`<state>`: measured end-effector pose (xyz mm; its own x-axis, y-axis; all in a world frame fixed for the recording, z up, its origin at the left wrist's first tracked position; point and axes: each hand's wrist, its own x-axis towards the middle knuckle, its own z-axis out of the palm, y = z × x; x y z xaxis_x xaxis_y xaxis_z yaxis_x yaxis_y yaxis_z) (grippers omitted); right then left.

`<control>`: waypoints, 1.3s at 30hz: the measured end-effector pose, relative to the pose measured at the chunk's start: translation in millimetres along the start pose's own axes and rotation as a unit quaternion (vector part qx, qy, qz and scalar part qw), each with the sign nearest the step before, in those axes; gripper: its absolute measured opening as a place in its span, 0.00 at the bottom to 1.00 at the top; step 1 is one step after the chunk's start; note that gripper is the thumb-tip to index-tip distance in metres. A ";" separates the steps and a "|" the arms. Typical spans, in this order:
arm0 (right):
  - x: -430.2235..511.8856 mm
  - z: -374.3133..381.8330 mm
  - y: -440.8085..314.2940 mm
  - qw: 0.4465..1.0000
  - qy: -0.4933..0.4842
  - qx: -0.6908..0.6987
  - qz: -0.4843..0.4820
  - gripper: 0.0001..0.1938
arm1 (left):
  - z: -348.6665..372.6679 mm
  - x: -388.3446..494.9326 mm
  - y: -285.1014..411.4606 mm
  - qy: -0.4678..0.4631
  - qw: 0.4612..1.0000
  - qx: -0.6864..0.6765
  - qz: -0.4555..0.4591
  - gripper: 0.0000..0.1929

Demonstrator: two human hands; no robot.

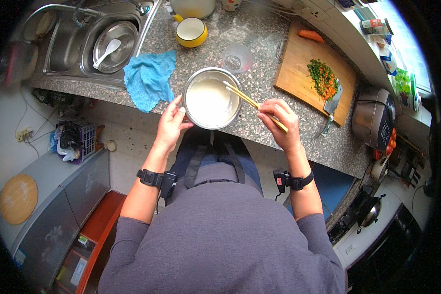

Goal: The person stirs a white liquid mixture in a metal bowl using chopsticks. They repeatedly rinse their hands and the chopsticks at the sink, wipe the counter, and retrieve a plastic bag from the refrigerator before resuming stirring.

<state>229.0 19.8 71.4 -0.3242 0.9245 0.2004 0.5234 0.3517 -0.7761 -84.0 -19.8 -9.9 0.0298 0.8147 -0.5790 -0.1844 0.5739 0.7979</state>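
Observation:
A round metal bowl [212,125] stands at the front edge of the speckled stone counter, with a pale creamy batter [207,101] in it. My left hand [173,126] touches the bowl's left side, thumb and fingers at the rim and wall. In my right hand [281,123] is a pair of yellow chopsticks [246,97], their pale-coated tips over the batter at the bowl's upper right. Whether the tips touch the batter I cannot tell. Just behind the bowl is a clear plastic cup [237,58]. A crumpled blue cloth [149,79] lies left of the bowl.
On the right, a wooden cutting board [292,68] bears chopped greens and carrot [322,79], a carrot piece [310,36] and a knife [333,101]. A rice cooker [373,117] stands beyond it. Behind is a yellow pan [191,42]; at left, a sink [64,47] holds a white spoon [108,52].

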 end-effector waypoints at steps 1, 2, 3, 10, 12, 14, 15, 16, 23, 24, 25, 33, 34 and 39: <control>0.2 0.2 1.2 1.000 -0.002 -0.002 0.006 0.08 | -0.5 0.1 -0.7 -0.001 1.000 -0.002 0.001 0.25; -0.1 0.5 2.5 1.000 0.005 0.014 0.010 0.08 | -1.1 0.1 -1.6 0.002 1.000 0.000 -0.003 0.25; -1.1 0.2 3.8 0.999 0.011 0.029 0.019 0.08 | -1.5 0.2 -2.7 0.003 1.000 0.002 -0.006 0.25; -15.8 4.2 9.9 0.964 0.063 0.226 0.128 0.09 | -8.0 6.0 -11.1 0.028 0.999 0.014 -0.028 0.25; -20.4 7.0 9.7 0.954 0.062 0.266 0.124 0.10 | -10.6 7.5 -12.8 0.028 0.999 0.014 -0.030 0.25; -24.1 9.5 8.8 0.932 0.065 0.321 0.153 0.11 | -12.3 8.2 -14.4 0.029 0.999 0.013 -0.034 0.25; -25.5 10.5 8.4 0.920 0.068 0.349 0.166 0.11 | -12.8 8.5 -15.3 0.031 0.999 0.014 -0.035 0.25; -26.3 11.3 8.3 0.914 0.063 0.362 0.173 0.13 | -13.3 8.6 -16.1 0.031 0.999 0.013 -0.036 0.25; -31.6 15.8 9.0 0.869 0.092 0.447 0.192 0.13 | -17.5 11.9 -22.0 0.028 0.999 0.015 -0.039 0.24; -32.1 16.0 9.2 0.865 0.096 0.453 0.194 0.13 | -18.1 12.4 -22.6 0.027 0.999 0.023 -0.039 0.24; -32.6 16.2 8.7 0.861 0.099 0.459 0.195 0.13 | -18.8 12.6 -22.9 0.026 0.998 0.032 -0.037 0.24; -16.1 18.9 1.1 0.990 0.012 0.092 0.105 0.07 | -12.7 10.1 -15.4 0.039 0.998 0.028 -0.031 0.28; -11.7 18.7 1.1 0.995 0.013 0.056 0.084 0.07 | -10.6 9.3 -13.7 0.040 0.999 0.023 -0.026 0.28; -4.5 19.2 -8.6 0.998 -0.026 -0.007 0.051 0.06 | -0.9 5.6 -6.6 0.041 0.999 0.018 -0.014 0.28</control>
<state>210.9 9.8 65.7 -0.3091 0.9468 0.0893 0.5672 0.2589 -0.7818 -83.5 -19.1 -18.5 -0.0470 0.7893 -0.6122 -0.1489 0.6005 0.7856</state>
